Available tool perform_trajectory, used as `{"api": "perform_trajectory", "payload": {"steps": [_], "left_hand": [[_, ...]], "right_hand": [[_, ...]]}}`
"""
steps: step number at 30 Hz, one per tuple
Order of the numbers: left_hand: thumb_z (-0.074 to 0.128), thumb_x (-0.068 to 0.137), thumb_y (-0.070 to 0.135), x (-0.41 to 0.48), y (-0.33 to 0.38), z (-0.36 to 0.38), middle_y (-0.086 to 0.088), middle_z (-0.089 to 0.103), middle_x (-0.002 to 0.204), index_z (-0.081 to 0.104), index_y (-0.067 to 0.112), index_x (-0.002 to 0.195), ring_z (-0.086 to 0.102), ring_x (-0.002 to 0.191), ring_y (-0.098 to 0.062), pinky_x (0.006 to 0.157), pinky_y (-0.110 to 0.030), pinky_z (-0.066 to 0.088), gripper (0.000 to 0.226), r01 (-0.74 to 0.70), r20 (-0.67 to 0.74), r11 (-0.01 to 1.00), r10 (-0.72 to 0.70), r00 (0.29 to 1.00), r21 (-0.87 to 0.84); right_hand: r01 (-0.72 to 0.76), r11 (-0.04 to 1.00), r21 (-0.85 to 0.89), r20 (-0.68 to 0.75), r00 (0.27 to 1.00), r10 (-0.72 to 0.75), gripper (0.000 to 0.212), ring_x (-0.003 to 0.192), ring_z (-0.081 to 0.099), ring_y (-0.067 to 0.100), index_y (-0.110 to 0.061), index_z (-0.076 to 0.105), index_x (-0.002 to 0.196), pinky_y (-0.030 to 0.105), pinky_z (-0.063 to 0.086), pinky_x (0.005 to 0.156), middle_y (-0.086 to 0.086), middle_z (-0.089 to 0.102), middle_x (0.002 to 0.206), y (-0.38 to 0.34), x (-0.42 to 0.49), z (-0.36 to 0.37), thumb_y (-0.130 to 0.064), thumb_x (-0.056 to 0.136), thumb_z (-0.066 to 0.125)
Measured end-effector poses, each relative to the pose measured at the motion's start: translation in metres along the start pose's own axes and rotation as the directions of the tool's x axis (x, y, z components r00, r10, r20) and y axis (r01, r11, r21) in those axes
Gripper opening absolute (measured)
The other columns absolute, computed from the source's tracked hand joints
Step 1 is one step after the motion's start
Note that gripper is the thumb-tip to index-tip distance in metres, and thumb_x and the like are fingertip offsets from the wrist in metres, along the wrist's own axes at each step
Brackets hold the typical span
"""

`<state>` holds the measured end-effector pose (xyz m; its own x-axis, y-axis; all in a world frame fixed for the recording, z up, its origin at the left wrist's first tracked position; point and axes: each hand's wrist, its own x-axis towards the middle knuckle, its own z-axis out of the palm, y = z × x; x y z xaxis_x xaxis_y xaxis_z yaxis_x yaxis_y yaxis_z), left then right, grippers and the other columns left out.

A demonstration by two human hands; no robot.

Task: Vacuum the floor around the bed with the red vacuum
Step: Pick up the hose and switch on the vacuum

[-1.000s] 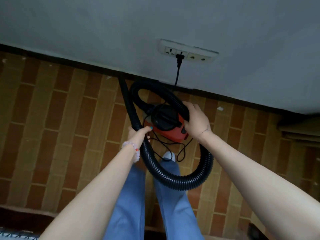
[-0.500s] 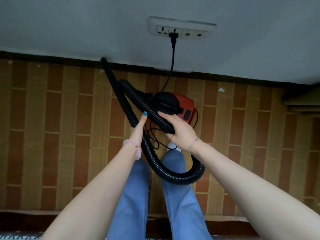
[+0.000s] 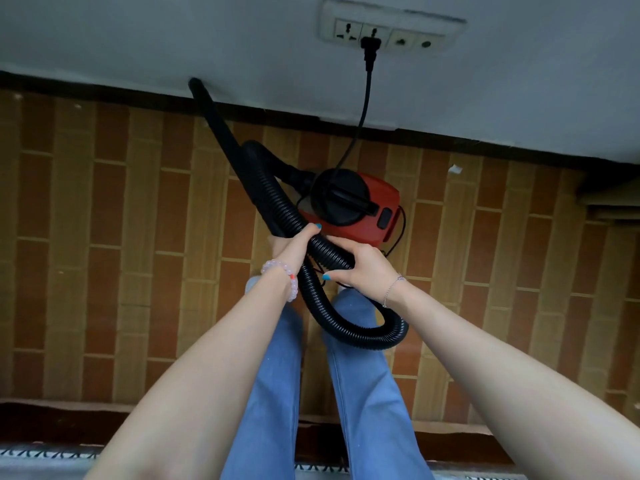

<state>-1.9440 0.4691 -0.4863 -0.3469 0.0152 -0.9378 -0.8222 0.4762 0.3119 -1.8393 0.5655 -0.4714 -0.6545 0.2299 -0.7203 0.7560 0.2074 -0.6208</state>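
Red vacuum (image 3: 360, 232) sits on the brick-patterned floor (image 3: 104, 237) near the far wall, just beyond the person's feet, its cord (image 3: 363, 98) plugged into the wall socket (image 3: 388, 31). Its black ribbed hose (image 3: 309, 289) loops toward the near side, between the legs. The left hand (image 3: 291, 247) has its grip curled round the hose where the rigid tube (image 3: 221, 133) begins. The right hand (image 3: 367, 268), just beside it, has its grip wrapped round the hose too. The tube's tip reaches the foot of the far wall

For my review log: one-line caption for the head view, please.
Left hand and right hand grip the black hose of the plugged-in red vacuum on the floor.
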Motion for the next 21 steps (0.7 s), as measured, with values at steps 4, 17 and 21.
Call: {"api": "perform_trajectory", "payload": {"steps": [4, 17, 21], "left_hand": [[0.072, 0.073, 0.03, 0.008, -0.003, 0.01, -0.007, 0.06, 0.09, 0.043, 0.015, 0.103, 0.062, 0.075, -0.019, 0.059, -0.027, 0.049, 0.044, 0.013, -0.053, 0.998, -0.017, 0.998, -0.065], [0.079, 0.062, 0.046, 0.063, -0.047, 0.036, 0.002, 0.061, 0.099, 0.043, 0.015, 0.118, 0.062, 0.091, -0.015, 0.07, -0.022, 0.042, 0.074, 0.023, -0.079, 0.999, -0.025, 0.997, -0.024], [0.076, 0.072, 0.035, 0.082, -0.059, 0.044, 0.001, 0.06, 0.095, 0.041, 0.014, 0.115, 0.058, 0.081, -0.011, 0.075, -0.027, 0.043, 0.059, -0.014, -0.157, 0.999, 0.008, 0.988, -0.037]], "right_hand": [[-0.045, 0.992, 0.121, 0.002, 0.999, 0.045, 0.048, 0.119, 0.055, 0.009, -0.02, 0.053, 0.134, 0.025, 0.041, 0.103, -0.005, 0.06, 0.129, 0.012, 0.004, -0.009, -0.03, 0.088, 0.064], [-0.243, 0.932, -0.27, -0.056, 0.97, 0.237, 0.06, 0.147, 0.009, 0.021, -0.012, 0.013, 0.152, 0.03, 0.009, 0.117, 0.006, 0.009, 0.159, 0.097, 0.074, -0.027, -0.032, 0.101, 0.038], [-0.342, 0.905, -0.252, -0.018, 0.937, 0.349, 0.065, 0.148, 0.002, 0.021, -0.007, 0.004, 0.152, 0.029, 0.006, 0.118, 0.01, -0.001, 0.16, 0.12, 0.095, -0.021, -0.03, 0.101, 0.037]]}}
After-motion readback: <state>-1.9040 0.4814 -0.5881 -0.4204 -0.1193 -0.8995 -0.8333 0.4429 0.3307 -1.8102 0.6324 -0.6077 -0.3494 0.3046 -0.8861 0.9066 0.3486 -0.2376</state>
